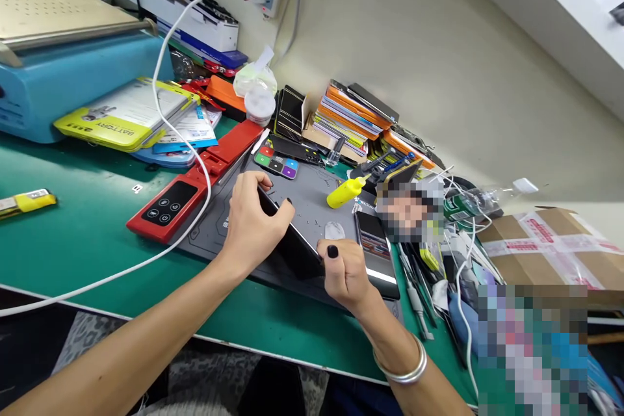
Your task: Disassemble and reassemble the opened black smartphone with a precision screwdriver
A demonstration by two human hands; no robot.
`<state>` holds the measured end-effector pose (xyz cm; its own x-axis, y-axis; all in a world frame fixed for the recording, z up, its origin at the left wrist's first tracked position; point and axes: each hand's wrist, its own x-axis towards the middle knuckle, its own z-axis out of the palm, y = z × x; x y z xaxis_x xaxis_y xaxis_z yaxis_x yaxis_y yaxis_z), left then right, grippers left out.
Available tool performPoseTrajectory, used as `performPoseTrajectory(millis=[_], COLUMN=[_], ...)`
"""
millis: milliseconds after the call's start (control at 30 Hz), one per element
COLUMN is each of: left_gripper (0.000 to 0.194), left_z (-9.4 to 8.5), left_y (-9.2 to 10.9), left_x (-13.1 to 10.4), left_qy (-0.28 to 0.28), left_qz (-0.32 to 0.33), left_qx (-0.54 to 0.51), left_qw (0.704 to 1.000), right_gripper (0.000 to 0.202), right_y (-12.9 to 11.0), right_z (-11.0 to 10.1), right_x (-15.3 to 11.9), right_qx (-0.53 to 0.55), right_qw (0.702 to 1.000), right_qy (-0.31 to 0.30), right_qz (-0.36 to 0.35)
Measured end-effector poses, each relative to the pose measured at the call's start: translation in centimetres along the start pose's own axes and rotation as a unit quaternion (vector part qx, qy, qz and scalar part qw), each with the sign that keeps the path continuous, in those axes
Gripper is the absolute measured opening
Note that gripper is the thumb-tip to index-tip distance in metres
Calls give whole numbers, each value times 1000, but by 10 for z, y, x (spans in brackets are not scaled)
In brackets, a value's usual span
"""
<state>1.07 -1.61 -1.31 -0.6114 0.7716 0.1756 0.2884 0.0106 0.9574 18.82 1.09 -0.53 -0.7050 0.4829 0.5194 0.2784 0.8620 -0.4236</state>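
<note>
A dark phone (298, 248) is tilted up above the grey work mat (307, 190). My left hand (256, 221) is closed round its left end, thumb along the upper edge. At the phone's right end, my right hand (345, 273) is closed, with the thumb over the curled fingers, against the edge. Whatever that pinch holds is hidden. Behind the phone, a clear rounded flat piece (334, 230) lies on the mat. A second phone (375, 250), dark and glossy, lies to the right of my right hand. A yellow bottle with a thin nozzle (345, 193) lies beyond.
To the left lies a red device with round buttons (168, 205), crossed by a white cable (207, 192). A blue machine (82, 78) stands at the far left. Tweezers and slim tools (414, 296) lie at right, near a taped cardboard box (550, 247). Stacked boxes (353, 114) line the wall.
</note>
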Motion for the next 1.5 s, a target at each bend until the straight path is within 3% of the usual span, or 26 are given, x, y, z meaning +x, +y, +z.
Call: performPoseTrajectory(millis=[567, 767, 833, 900, 967, 1033, 1200, 1367, 1500], left_gripper=[26, 25, 28, 36, 37, 34, 30, 31, 37], left_z=[4, -7, -20, -33, -45, -51, -50, -50, -53], left_y=[-8, -10, -11, -13, -15, -17, -17, -14, -15], left_x=[-1, -7, -15, -26, -36, -45, -57, -59, -57], left_qy=[14, 19, 18, -4, -54, -85, -125, -143, -164], left_qz=[39, 131, 211, 399, 480, 499, 497, 484, 504], left_qx=[34, 68, 89, 180, 205, 212, 198, 190, 202], left_qw=[999, 989, 973, 899, 851, 836, 835, 842, 824], right_gripper=[37, 37, 37, 37, 37, 38, 38, 36, 32], right_y=[4, 2, 1, 0, -1, -1, 0, 1, 2], right_z=[5, 6, 6, 6, 6, 6, 8, 9, 10], right_x=[-3, -4, -5, -6, -7, -6, -5, -5, -6], right_qx=[28, 8, 3, -2, -6, -8, -5, 12, 28], right_qw=[1000, 1000, 1000, 1000, 1000, 1000, 1000, 999, 999], right_qy=[-5, 12, 19, 22, 21, 18, 12, 16, 22], right_qz=[7, 14, 10, 6, 2, -4, -23, -29, -33])
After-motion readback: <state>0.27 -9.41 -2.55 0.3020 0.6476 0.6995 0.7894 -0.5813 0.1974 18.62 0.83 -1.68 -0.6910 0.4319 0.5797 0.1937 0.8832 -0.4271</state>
